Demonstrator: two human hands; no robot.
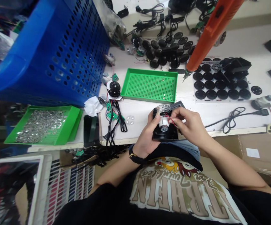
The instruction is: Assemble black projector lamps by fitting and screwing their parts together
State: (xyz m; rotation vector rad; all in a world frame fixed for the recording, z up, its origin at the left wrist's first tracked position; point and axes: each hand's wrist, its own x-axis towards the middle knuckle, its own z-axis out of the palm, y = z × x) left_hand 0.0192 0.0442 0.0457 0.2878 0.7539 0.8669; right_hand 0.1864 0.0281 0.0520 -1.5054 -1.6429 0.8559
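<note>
A black plastic housing (165,135) with a small white motor (163,122) inside is held at the table's front edge. My left hand (147,133) grips its left side, thumb on top near the motor. Over the right side, my right hand (189,122) pinches thin red wires (169,117) that run from the motor. The fingertips partly hide the wire ends. A dark flat piece (177,106) sticks out behind the right fingers.
A green perforated tray (149,99) with tiny screws lies just behind the housing. An orange electric screwdriver (205,40) hangs at right, tip down. A blue basket (79,50) stands left, above a green bin (72,125) of small metal parts. Black discs (215,85) and a cable (234,120) lie at right.
</note>
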